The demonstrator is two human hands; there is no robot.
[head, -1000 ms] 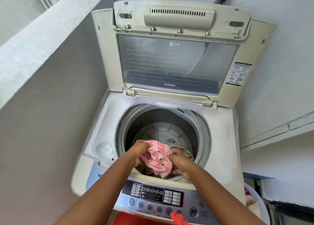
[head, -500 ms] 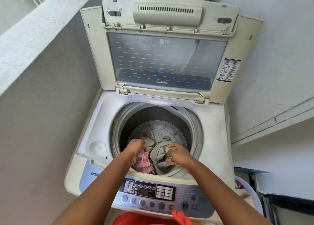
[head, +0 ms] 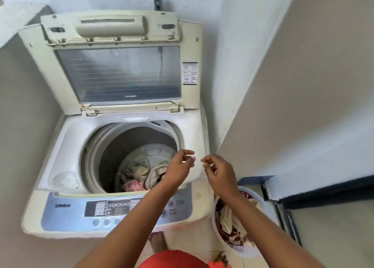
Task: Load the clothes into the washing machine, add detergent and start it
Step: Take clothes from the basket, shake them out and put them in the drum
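- Head view: top-loading washing machine (head: 66, 146) stands in a corner between two walls, its lid (head: 119, 65) raised upright against the rear wall.
- Drum (head: 129, 146) is open; clothes (head: 141, 174) lie at its bottom, cream and beige pieces with a pink patterned piece (head: 134, 185) nearest the front edge.
- Left hand (head: 179, 166) hangs above the right rim of the drum opening; its fingers (head: 187, 152) are loosely curled, slightly apart, and grip nothing.
- Right hand (head: 219, 173) hangs just beside the left, past the machine's right edge; its fingers (head: 208, 159) are loosely curled and hold nothing.
- The two hands are close but apart, and neither touches the machine or the clothes.
- Control panel (head: 81, 209) runs along the front edge; the left forearm crosses over its right part.
- White basket (head: 253, 251) sits on the floor to the right of the machine, below the right forearm, and contains further clothes in cream and dark red.
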